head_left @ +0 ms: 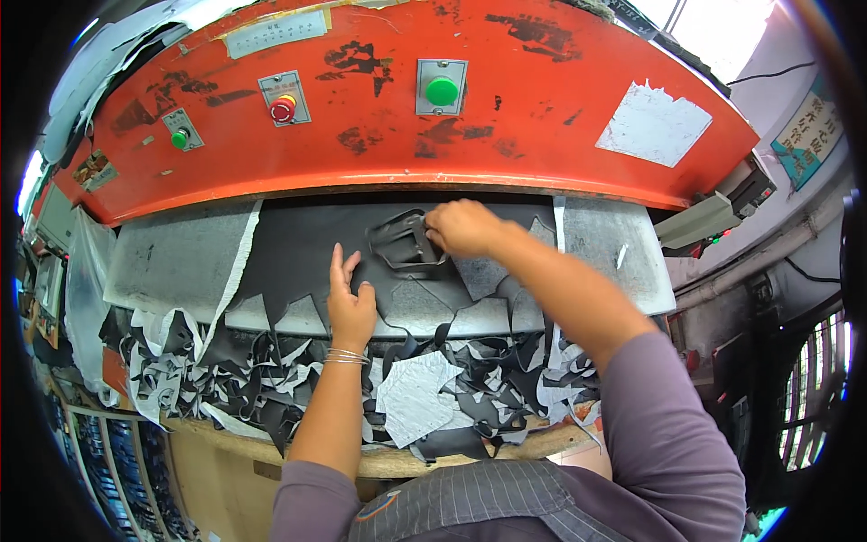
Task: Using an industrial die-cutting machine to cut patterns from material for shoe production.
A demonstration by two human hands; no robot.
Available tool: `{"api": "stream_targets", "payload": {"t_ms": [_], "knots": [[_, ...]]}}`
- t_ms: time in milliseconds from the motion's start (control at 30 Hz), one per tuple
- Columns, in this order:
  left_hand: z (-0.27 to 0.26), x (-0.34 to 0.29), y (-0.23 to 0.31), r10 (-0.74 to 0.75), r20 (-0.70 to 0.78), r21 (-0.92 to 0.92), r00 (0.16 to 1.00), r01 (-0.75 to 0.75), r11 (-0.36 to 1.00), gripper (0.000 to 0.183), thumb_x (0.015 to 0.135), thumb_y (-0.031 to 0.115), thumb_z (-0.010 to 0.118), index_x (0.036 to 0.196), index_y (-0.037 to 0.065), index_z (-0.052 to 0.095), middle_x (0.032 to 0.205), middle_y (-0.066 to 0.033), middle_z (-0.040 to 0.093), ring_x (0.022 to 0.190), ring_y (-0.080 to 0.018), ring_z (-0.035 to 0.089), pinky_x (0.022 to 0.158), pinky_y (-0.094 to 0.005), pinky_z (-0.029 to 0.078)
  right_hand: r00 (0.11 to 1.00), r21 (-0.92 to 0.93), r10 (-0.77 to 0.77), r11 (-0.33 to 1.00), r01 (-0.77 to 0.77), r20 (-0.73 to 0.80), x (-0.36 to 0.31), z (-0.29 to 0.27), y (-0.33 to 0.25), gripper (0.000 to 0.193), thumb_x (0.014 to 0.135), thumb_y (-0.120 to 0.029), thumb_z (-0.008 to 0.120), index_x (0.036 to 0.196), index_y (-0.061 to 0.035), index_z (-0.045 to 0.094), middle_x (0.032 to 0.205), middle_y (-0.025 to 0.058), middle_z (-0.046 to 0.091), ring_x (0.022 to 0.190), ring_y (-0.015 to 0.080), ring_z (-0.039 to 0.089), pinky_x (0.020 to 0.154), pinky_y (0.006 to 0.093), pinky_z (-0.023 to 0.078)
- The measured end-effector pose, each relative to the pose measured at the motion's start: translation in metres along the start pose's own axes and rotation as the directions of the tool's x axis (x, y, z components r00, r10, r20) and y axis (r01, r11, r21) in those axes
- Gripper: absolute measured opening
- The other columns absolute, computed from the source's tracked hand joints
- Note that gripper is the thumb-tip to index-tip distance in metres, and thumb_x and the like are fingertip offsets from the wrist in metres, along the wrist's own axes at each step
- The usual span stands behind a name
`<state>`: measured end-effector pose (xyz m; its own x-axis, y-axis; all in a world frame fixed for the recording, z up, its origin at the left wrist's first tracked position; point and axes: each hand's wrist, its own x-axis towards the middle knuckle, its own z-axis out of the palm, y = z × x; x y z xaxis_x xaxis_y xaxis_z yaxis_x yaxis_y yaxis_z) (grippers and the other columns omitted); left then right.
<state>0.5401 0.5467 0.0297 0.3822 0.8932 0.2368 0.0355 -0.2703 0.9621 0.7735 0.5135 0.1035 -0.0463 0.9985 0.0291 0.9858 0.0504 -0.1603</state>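
My right hand [465, 228] grips the right side of a dark metal cutting die [419, 246], an angular open frame with a crossbar, slightly blurred. Below the die lies a black sheet of leather-like material [302, 239], with angular cut-outs along its near edge. My left hand [352, 305] is just left of the die, above the sheet's near part, its fingers stretched up and apart and holding nothing. Thin bangles circle the left wrist. The pale, worn cutting board [181, 262] shows on both sides of the sheet.
Behind the board rises a red press beam [379, 117] with a red stop button [283, 109] and green buttons [442, 91]. Offcuts [271, 370] and a pale scrap [418, 397] pile along the near edge. Plastic sheeting [88, 298] hangs left; a grey control box [713, 217] stands right.
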Motion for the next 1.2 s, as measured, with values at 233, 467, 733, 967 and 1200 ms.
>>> {"api": "stream_targets", "payload": {"t_ms": [233,467,733,967,1200], "knots": [[0.011,0.004,-0.008,0.116,0.215,0.362,0.97,-0.19,0.912,0.074,0.079,0.006,0.053,0.147,-0.002,0.024,0.13,-0.0154,0.059,0.127,-0.0318,0.049,0.11,-0.0359,0.03,0.73,0.415,0.58,0.801,-0.431,-0.36,-0.046,0.07,-0.042,0.027,0.088,-0.023,0.057,0.089,0.0032,0.061,0.085,0.0251,0.065,0.079,0.0438,0.063,0.075,0.0495,0.051],[0.029,-0.03,0.001,0.075,0.318,0.482,0.945,-0.23,0.846,0.073,0.081,0.012,0.055,0.146,-0.005,0.024,0.133,-0.0151,0.057,0.13,-0.0287,0.046,0.115,-0.0485,0.017,0.842,0.601,0.488,0.752,-0.272,-0.229,-0.085,0.045,0.002,0.089,0.069,-0.042,0.082,0.135,0.002,0.043,0.121,0.0241,0.057,0.114,0.0345,0.054,0.096,0.042,0.042],[0.076,-0.056,0.013,0.088,0.273,0.589,0.958,-0.238,0.772,0.079,0.081,0.014,0.057,0.147,-0.007,0.018,0.141,-0.0235,0.045,0.138,-0.0319,0.034,0.115,-0.0501,0.01,0.967,0.507,0.217,0.853,-0.122,-0.132,-0.059,0.047,0.057,0.098,0.07,-0.036,0.081,0.148,-0.0071,0.03,0.141,0.0182,0.047,0.136,0.031,0.037,0.114,0.052,0.016],[0.086,-0.059,0.022,0.04,0.305,0.558,0.952,-0.213,0.802,0.082,0.08,0.012,0.058,0.147,-0.006,0.015,0.141,-0.0206,0.047,0.137,-0.0316,0.036,0.115,-0.0499,0.007,0.976,0.429,0.11,0.903,-0.019,-0.188,-0.036,0.048,0.078,0.063,0.081,-0.024,0.071,0.14,-0.0224,0.048,0.139,0.0187,0.048,0.132,0.0374,0.04,0.113,0.0462,0.025],[0.084,-0.04,0.017,0.044,0.128,0.238,0.991,-0.074,0.968,0.079,0.082,0.007,0.055,0.148,-0.007,0.014,0.141,-0.0222,0.047,0.135,-0.0326,0.038,0.115,-0.0439,0.014,0.974,0.413,0.096,0.911,-0.003,-0.205,-0.041,0.052,0.087,0.06,0.083,-0.027,0.07,0.139,-0.027,0.048,0.141,0.0145,0.048,0.132,0.0376,0.038,0.113,0.046,0.025]]}}
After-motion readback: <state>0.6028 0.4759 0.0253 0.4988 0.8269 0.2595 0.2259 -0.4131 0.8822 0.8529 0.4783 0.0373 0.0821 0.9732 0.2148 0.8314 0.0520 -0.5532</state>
